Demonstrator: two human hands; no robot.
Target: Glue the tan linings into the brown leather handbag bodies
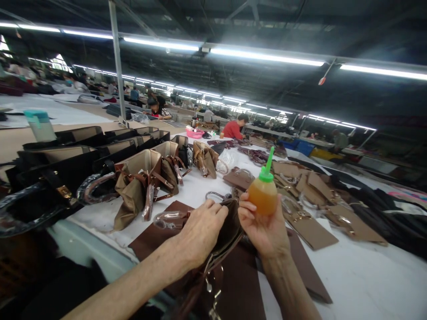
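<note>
My right hand (267,235) is wrapped round a squeeze bottle (263,195) of amber liquid, held upright with its green nozzle pointing up. The fingers of my left hand (203,231) are curled on the edge of a dark brown handbag (230,235), whose mouth gapes and shows its lining; the fingertips are hidden. Gold-coloured metal fittings hang from the bag's near side. Flat brown panels (240,280) lie beneath the bag, and a plastic-wrapped handle (171,218) lies to the left of my left hand.
Half-made tan and brown bags (138,182) stand at the left, with black bags (56,173) beyond. Brown bag panels with handles (310,222) are spread over the white table (383,280) at right. Across the table sits a person in red (232,130) near a pink basket (194,133).
</note>
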